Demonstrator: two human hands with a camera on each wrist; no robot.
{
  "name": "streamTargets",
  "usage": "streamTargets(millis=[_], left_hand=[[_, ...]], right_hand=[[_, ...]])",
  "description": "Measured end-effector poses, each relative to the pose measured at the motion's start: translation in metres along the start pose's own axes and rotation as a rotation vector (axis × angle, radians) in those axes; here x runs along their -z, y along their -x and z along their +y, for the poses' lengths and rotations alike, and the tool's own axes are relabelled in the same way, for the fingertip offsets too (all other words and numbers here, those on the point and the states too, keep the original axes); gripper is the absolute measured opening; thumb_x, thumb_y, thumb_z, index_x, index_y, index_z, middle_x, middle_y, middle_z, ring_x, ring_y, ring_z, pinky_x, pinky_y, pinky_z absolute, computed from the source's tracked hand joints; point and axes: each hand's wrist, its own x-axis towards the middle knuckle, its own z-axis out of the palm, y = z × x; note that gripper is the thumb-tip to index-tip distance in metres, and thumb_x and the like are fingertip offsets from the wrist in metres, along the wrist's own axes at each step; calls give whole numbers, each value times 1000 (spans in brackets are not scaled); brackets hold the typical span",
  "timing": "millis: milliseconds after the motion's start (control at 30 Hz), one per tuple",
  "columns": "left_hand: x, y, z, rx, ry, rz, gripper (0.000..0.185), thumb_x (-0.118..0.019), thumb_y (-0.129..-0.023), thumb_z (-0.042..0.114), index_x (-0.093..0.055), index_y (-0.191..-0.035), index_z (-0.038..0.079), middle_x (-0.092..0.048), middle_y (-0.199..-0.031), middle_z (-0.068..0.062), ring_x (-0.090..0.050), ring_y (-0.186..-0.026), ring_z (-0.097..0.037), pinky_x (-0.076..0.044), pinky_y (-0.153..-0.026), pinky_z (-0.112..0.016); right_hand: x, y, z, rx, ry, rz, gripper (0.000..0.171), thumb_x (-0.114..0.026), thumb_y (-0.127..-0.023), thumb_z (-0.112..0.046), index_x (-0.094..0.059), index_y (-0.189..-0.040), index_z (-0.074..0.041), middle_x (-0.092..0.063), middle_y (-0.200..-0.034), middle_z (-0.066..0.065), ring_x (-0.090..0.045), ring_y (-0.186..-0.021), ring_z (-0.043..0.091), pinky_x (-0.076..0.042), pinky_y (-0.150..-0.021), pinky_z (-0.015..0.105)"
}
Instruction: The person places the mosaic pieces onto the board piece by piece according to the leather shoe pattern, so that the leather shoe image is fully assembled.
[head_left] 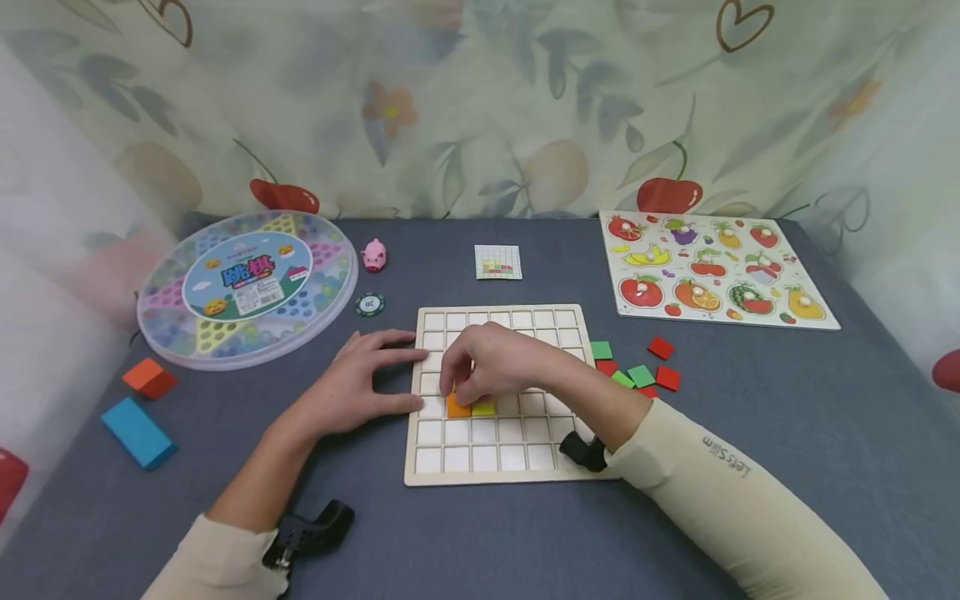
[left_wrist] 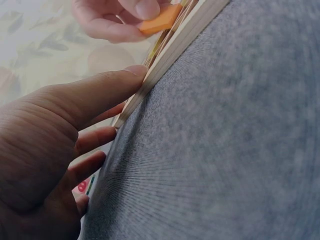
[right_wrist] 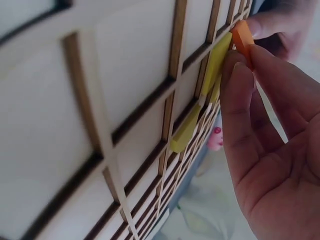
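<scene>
A wooden grid board (head_left: 497, 467) lies in the middle of the grey table. My right hand (head_left: 463, 390) hovers over the board's left part and pinches an orange tile (head_left: 457, 407) at a cell beside a yellow-green tile (head_left: 483, 409). The right wrist view shows the orange tile (right_wrist: 242, 36) between the fingertips (right_wrist: 239, 75), with yellow tiles (right_wrist: 186, 130) seated in cells behind it. My left hand (head_left: 393, 360) lies flat on the table, its straight fingers (left_wrist: 107, 85) touching the board's left edge (left_wrist: 172, 47). Right of the board lie loose red and green tiles (head_left: 639, 373).
At the back left stands a round checkers case (head_left: 247, 285), with a pink pig (head_left: 373, 254) and a chip (head_left: 370, 304) beside it. A small pattern card (head_left: 498, 262) lies behind the board, a fruit puzzle (head_left: 716, 268) at the back right. An orange block (head_left: 150, 377) and a blue block (head_left: 138, 432) lie at the left.
</scene>
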Motion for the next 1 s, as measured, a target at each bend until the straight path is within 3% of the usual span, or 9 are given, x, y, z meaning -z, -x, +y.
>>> streamTargets(millis=[267, 633, 1000], left_hand=[[0, 2, 1, 5, 4, 2, 60, -84, -87, 32, -66, -141, 15, -46, -158, -15, -33, -150, -41, 0, -125, -69], [1, -1, 0, -3, -14, 1, 60, -84, -87, 32, -66, -142, 16, -46, -158, -15, -34, -151, -38, -1, -125, -69], [0, -1, 0, -17, -25, 1, 60, -84, -87, 32, -66, -141, 15, -47, -157, -15, -36, -150, -38, -2, -125, -69]], right_hand=[[-6, -3, -3, -17, 39, 23, 12, -79, -87, -2, -80, -85, -14, -67, -72, -4, -59, -61, 9, -51, -63, 23], [-11, 2, -11, 38, 254, 61, 13, -77, -87, -2, -77, -86, -16, -66, -78, -6, -58, -76, 13, -49, -72, 29], [-17, 5, -19, 82, 311, 105, 17, -74, -82, 5, -74, -84, -12, -64, -74, -3, -57, -74, 16, -48, -70, 29]])
